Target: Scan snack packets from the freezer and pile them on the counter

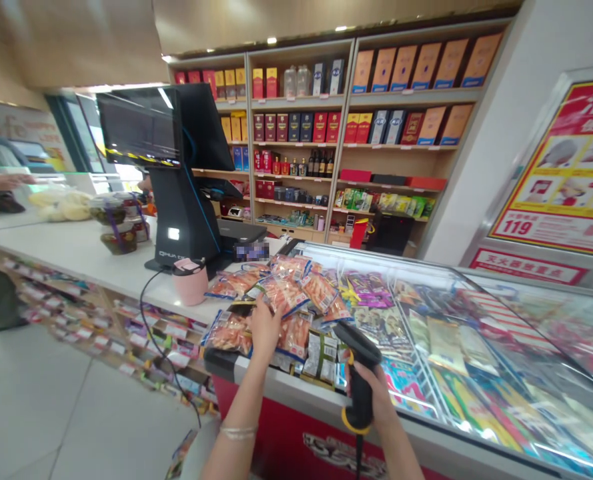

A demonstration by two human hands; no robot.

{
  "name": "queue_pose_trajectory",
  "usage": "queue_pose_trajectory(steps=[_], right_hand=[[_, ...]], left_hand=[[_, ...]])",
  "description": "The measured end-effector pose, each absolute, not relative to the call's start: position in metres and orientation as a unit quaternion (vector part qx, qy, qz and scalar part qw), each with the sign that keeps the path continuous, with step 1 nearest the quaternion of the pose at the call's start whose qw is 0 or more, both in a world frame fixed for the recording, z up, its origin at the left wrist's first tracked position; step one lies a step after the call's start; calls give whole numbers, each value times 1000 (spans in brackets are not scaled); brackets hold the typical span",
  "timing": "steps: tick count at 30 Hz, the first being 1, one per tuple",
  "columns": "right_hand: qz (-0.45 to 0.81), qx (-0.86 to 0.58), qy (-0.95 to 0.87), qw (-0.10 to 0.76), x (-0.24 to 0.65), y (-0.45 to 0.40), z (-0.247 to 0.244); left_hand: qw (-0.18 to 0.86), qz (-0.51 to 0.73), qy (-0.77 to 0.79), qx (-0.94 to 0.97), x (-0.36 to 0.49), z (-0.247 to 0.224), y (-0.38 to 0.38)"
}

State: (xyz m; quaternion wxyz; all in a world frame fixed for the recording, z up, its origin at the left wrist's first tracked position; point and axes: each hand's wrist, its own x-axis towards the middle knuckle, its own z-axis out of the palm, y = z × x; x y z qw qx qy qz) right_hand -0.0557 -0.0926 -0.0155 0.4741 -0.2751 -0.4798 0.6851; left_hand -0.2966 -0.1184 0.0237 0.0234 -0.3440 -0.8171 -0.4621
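Observation:
My right hand [371,390] is wrapped around the grip of a black and yellow barcode scanner [360,380], its head pointing up and left toward the packets. With my left hand [266,330] I pinch the lower edge of a clear snack packet [282,293] with orange-brown contents and blue trim. Part of those fingers is hidden against the packaging. Similar packets lie around it in a loose pile, including one at the lower left [229,331] and one at the right [321,292]. A dark green and silver packet [321,357] lies near the scanner head. The pile rests on the freezer's glass top.
The chest freezer [401,250] holds many colourful ice-cream packs. On the white counter [81,243] stand a cash register screen [141,130], a pink cup [190,281] and tied plastic tubs [117,223]. A black cable [143,320] hangs down the front. Shelves of boxes line the wall.

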Motion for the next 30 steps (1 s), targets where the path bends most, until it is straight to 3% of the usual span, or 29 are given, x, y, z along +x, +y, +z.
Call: queue_pose_trajectory(steps=[16,22,30], right_hand=[[700,-217,-455,506,-51,-99,-22],[671,-243,-477,513,-50,-105,-26],[588,-298,-559,503,-55,-144,24]], left_hand=[[-173,-755,-582,-248,-283,-34,-150],[-90,-707,-624,-321,-296,-35,-165],[-58,-657,-669,-343,-296,-21,-167]])
